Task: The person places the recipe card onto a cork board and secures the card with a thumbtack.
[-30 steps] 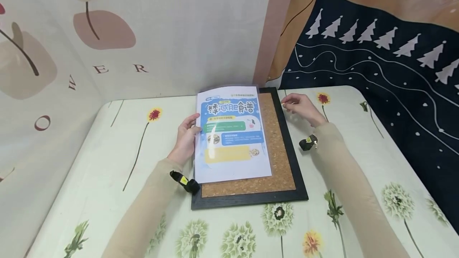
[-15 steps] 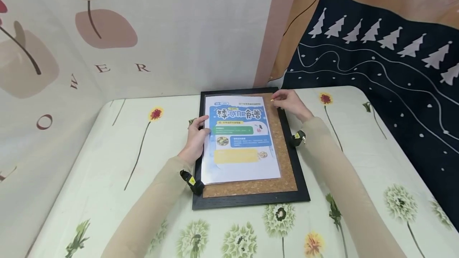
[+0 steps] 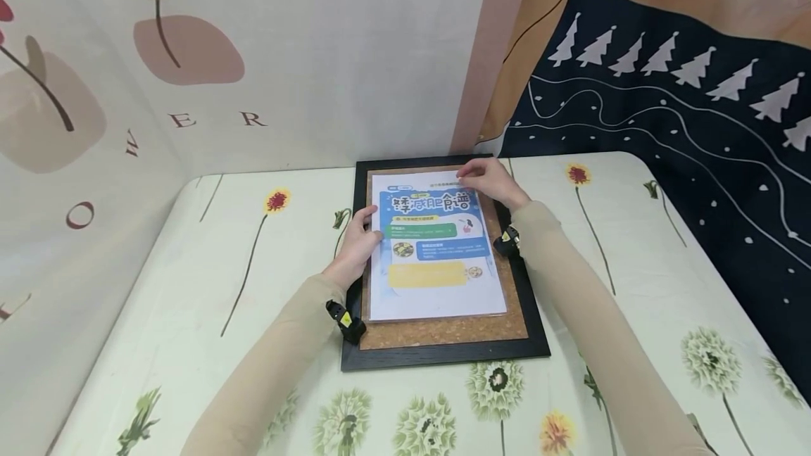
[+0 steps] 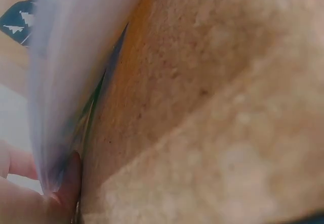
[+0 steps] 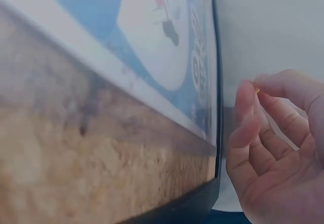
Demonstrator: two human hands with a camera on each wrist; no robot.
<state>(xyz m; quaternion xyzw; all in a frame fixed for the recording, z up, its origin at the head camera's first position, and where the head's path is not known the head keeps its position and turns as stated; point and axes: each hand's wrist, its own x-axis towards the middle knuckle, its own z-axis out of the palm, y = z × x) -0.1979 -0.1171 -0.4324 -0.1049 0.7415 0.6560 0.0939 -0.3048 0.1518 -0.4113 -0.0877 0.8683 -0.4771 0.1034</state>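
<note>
A laminated sheet [image 3: 431, 301] with blue, green and yellow print lies over a cork board [image 3: 443, 334] in a black frame. At the sheet's left edge my left hand [image 3: 357, 248] pinches it between thumb and fingers; the left wrist view shows the sheet [image 4: 81, 47] standing off the cork [image 4: 167, 82] there. My right hand [image 3: 494, 180] is over the sheet's top right corner, and in the right wrist view a tiny gold-coloured thing [image 5: 257, 89] sits between the thumb and index fingertip of that hand [image 5: 283, 148].
The board's black frame [image 3: 443, 354] rests on a table with a flowered cloth [image 3: 190, 287]. Behind it hangs a pale printed curtain [image 3: 317, 55], with a dark cloth [image 3: 608, 104] showing white trees at the right.
My left hand and the sheet have moved right, over the cork, and the sheet lies lower. My right hand has moved left from beside the frame to the sheet's top right corner.
</note>
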